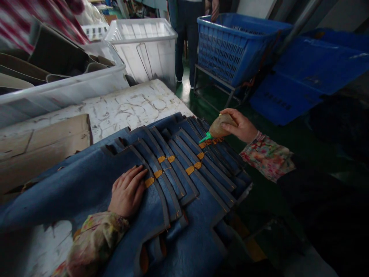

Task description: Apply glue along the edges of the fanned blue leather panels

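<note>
Several dark blue leather-like pieces (83, 177) overlap in a fanned row across the table, their grey edges and small orange-yellow tabs (189, 170) showing. My left hand (128, 190) lies flat on the nearest pieces, fingers stretched out beside an orange tab. In my right hand (243, 125) is a squeeze bottle (220, 126), tan with a green nozzle. The bottle is tilted, its nozzle pointing down and left at the far end of the row, close to an orange strip. Whether the tip touches the strip I cannot tell.
A brown cardboard piece (46, 144) lies on the scuffed white table (135, 102). Behind stand a white bin (144, 57) and a tray (95, 82) holding dark curved sheets. Beyond the table are a blue basket (221, 54) on a metal stand, another blue container (311, 77) and a standing person (187, 34).
</note>
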The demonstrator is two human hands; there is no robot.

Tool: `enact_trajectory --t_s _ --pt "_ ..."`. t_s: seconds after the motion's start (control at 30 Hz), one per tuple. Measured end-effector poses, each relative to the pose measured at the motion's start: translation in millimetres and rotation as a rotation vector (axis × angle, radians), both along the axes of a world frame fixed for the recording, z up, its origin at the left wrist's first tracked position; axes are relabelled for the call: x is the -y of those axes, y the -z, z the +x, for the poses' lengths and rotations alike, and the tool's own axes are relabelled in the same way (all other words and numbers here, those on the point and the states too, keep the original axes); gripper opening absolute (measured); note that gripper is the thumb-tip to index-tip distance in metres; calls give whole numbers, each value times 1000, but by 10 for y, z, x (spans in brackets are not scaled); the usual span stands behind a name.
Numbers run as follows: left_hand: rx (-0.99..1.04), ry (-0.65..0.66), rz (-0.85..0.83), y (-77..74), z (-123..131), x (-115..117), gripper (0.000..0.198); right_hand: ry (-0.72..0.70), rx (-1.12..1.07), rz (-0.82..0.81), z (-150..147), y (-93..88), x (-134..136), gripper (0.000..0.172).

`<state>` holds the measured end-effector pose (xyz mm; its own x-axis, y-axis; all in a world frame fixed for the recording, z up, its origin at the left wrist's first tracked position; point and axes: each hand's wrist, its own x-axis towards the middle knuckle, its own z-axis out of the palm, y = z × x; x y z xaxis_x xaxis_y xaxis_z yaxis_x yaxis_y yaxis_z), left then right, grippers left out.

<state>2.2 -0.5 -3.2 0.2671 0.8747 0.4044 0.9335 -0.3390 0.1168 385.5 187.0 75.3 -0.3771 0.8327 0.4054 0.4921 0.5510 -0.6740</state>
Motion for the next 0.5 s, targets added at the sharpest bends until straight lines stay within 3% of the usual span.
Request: enact_trajectory --t_s 0.23,0.5 --pt "-9 -9 2 -5 10 11 33 -30 29 62 -171 -14 -283 39" --pt "-23 0 -1 16 -11 16 32 43 14 164 -400 5 -602 39"
